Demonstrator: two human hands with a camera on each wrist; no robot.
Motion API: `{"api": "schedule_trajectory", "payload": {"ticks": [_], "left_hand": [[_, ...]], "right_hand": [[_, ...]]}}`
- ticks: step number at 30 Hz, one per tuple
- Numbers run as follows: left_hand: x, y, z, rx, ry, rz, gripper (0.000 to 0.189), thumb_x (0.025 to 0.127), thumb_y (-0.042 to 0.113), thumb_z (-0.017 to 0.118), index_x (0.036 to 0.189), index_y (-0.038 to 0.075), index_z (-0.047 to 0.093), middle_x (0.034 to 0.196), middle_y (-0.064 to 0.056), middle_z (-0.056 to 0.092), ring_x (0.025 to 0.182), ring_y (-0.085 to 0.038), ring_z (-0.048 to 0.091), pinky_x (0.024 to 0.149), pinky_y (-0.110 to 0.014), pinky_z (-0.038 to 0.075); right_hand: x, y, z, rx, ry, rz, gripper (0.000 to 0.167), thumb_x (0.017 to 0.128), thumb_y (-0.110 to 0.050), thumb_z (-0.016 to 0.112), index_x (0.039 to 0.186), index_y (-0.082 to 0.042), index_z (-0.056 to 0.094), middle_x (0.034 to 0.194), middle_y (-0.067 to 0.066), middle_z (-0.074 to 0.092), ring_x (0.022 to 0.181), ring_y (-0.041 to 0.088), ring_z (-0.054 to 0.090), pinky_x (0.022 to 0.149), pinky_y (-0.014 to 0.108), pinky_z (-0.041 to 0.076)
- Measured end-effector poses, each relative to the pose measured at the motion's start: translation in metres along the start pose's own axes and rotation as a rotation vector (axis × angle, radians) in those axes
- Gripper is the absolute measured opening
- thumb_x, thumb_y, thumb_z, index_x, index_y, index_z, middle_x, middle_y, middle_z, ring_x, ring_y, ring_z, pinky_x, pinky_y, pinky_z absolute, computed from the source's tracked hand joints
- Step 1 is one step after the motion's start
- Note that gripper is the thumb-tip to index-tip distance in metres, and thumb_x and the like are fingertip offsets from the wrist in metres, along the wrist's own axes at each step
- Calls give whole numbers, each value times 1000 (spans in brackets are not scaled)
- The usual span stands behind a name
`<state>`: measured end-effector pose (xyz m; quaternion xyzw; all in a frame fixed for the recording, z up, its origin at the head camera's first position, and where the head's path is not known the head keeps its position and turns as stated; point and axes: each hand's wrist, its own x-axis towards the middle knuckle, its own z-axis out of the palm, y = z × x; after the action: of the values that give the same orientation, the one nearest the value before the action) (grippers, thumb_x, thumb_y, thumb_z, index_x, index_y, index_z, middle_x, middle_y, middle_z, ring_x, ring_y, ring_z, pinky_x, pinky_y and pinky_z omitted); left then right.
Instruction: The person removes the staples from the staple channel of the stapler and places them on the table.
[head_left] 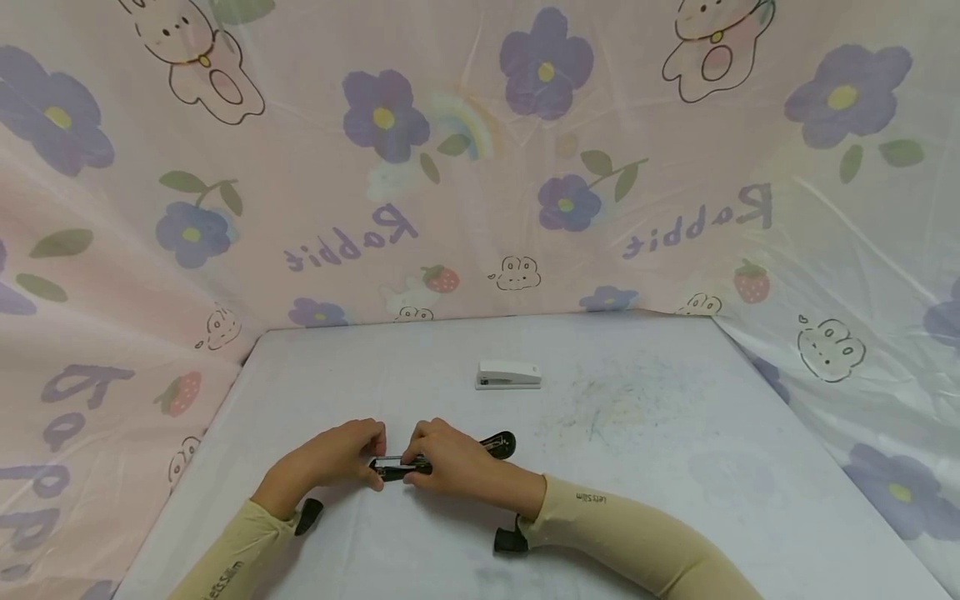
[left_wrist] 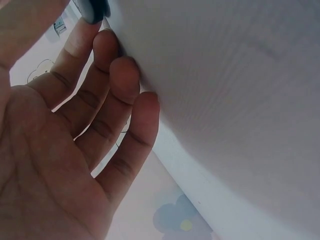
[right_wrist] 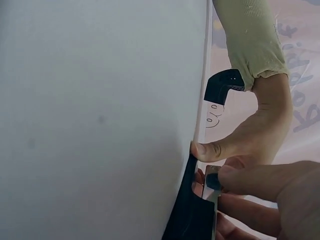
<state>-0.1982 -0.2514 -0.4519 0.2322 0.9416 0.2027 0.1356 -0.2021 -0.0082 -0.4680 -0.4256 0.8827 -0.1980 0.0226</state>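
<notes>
A black stapler (head_left: 390, 473) lies on the white table with its top swung open; its far arm (head_left: 501, 444) extends to the right past the right hand. My left hand (head_left: 341, 454) pinches the stapler's left end between thumb and fingers; in the left wrist view only a dark tip of the stapler (left_wrist: 91, 10) shows beside the index finger, the other fingers being bent. Over the stapler's middle, my right hand (head_left: 453, 458) pinches it. In the right wrist view, the right thumb and fingers are at a small dark block (right_wrist: 213, 181) on the metal staple channel. The right hand hides the stapler's middle.
A white stapler (head_left: 508, 375) stands on the table (head_left: 615, 517) behind the hands. Patterned cloth (head_left: 480, 167) hangs at the back and both sides. Dark smudges mark the tabletop at the right. Small black wrist cameras (head_left: 512, 540) sit under both sleeves.
</notes>
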Motion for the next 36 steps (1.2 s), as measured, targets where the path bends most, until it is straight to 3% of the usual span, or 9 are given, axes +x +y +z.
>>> {"api": "schedule_trajectory", "payload": {"ticks": [17,23,36], "left_hand": [[0,-2,1,4,-7,13,46,76,32,99,95,19,58,93,7,56,85,-11,48,78,-33,44],[2,-4,1,12,-8,7,46,76,32,99,95,20,58,92,8,55,85,-10,47,78,-32,43],[-1,0,-1,-21,-11,-5,46,77,31,98,96,19,58,92,6,55,85,-11,47,77,-31,42]], "right_hand": [[-1,1,-2,83,19,9,20,97,-33,83,114,-22,83,115,-10,67,104,5,58,82,17,48],[1,1,-1,133,43,35,16,97,-31,83,110,-23,81,107,-11,66,97,4,56,78,18,47],[12,-1,2,88,109,11,10,97,-26,83,94,-27,73,93,-15,65,84,0,54,69,14,42]]}}
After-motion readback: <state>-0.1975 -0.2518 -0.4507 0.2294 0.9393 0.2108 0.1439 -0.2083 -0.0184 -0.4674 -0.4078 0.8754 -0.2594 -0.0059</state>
